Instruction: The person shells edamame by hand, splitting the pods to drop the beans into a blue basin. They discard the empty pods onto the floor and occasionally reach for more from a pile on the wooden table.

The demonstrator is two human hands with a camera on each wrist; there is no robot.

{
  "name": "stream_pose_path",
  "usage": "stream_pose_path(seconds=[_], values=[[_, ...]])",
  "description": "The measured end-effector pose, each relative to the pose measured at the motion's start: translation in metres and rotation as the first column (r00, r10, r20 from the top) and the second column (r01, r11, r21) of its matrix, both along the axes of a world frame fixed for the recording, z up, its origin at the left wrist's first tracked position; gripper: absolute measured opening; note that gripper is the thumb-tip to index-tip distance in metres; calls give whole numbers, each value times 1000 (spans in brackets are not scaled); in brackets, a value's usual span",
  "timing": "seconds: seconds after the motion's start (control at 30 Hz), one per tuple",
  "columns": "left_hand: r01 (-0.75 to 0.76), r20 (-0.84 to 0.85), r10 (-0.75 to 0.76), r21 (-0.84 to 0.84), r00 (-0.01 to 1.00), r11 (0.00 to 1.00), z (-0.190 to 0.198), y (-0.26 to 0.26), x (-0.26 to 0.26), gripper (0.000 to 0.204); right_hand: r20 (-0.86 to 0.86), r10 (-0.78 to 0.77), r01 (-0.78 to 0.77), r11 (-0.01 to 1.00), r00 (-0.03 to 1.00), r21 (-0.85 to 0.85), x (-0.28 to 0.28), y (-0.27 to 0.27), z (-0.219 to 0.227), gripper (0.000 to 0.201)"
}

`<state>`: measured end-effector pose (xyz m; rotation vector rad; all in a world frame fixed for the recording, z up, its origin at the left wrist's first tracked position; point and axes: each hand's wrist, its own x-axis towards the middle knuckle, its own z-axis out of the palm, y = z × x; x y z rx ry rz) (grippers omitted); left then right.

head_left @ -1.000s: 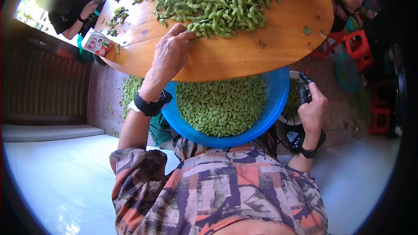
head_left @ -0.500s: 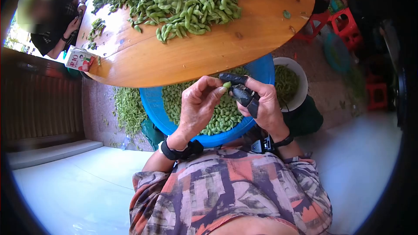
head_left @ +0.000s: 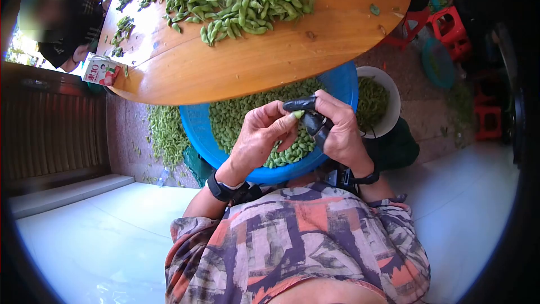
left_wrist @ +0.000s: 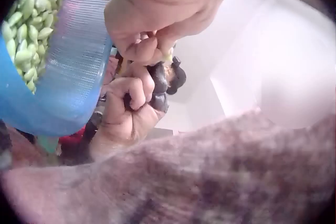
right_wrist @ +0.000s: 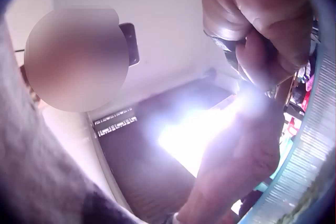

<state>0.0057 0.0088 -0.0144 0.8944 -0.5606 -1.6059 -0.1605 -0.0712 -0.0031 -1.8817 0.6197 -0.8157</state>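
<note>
Over a blue basket [head_left: 194,141] of shelled green beans [head_left: 228,129], both hands meet at one small green soybean pod [head_left: 298,114]. My left hand [head_left: 260,138] pinches the pod between thumb and forefinger. Black coverings wrap the thumb and forefinger of my right hand [head_left: 343,129], and these close on the pod from the other side. In the left wrist view, my left hand [left_wrist: 168,8] is above and my right hand [left_wrist: 123,119] below, with a bit of the pod [left_wrist: 169,55] showing between them. Glare hides the pod in the right wrist view.
A heap of unshelled pods [head_left: 225,0] covers the far part of the wooden table [head_left: 253,73]. Right of the basket stands a white bucket [head_left: 394,95] with green husks. More husks [head_left: 166,135] lie on the floor at left. Red stools [head_left: 450,28] are at upper right.
My left hand has come from the pod heap on the table back over the basket with a pod. My right hand has moved left to meet it; both now work on the pod.
</note>
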Motion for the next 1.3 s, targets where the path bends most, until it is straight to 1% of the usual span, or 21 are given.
stream_pose_path(seconds=[0.17,0.2,0.23,0.3,0.37,0.43,0.5,0.53,0.57,0.63,0.67,0.7,0.73,0.77,0.83,0.9,0.93,0.97,1.0,1.23,1.3], values=[[60,295,-70,43,953,997,-2,7,16,12,-33,-8,4,991,999,-136,5,6,-3,30],[107,674,2,-121,738,987,-2,7,21,11,-41,-20,13,988,999,-151,5,5,-3,29],[217,908,145,-244,392,945,-2,7,22,11,-50,-31,23,986,998,-167,5,4,-2,28],[215,930,242,-306,277,927,-4,9,23,8,-87,-76,63,988,993,-140,-2,0,-5,28],[250,954,294,-299,57,921,-12,13,31,9,-123,-116,101,988,986,-115,-9,-3,-6,28],[221,963,266,-269,43,938,-7,14,34,9,-94,-174,169,984,980,-54,-13,-4,-6,24],[189,962,230,-256,147,948,-6,14,38,11,-140,-172,169,985,975,-33,-14,-3,-9,21],[160,947,157,-207,279,965,-4,14,38,10,-126,-145,144,989,981,-15,-12,-2,-8,22],[157,948,162,-210,274,965,0,12,33,10,-109,-116,117,993,987,1,-8,-1,-8,23],[111,721,-90,19,687,994,10,6,17,9,-93,-83,85,996,992,10,0,3,0,28],[181,618,-144,3,773,984,12,5,12,11,-44,-115,113,993,992,-36,3,2,0,29],[262,795,-48,-142,605,955,20,-2,12,13,7,-143,143,986,990,-80,6,3,0,30],[306,838,91,-295,537,905,26,-8,16,14,-52,-210,216,957,976,193,-4,3,-6,25],[361,850,235,-429,471,828,31,-15,21,15,147,-284,155,811,947,565,-10,0,-4,30],[343,891,422,-454,167,822,44,-24,49,20,141,-302,261,932,943,251,-34,-13,-6,85],[277,818,574,-544,-35,793,50,-41,89,22,160,-443,443,896,882,32,-67,-35,-16,74],[258,779,604,-556,-167,790,50,-49,111,22,5,-604,603,797,797,35,-91,-46,-25,46],[269,748,569,-503,-341,822,56,-56,131,24,-139,-723,685,687,676,-242,-96,-53,-18,26],[153,798,485,-462,-359,874,53,-63,148,26,-196,-757,705,652,623,-278,-105,-56,-14,26],[321,839,442,-344,-316,882,42,-84,187,23,-304,-811,709,585,501,-394,-124,-56,-13,30],[340,781,460,-333,-423,879,42,-76,182,17,-275,-762,690,647,586,-323,-114,-54,-14,34]])
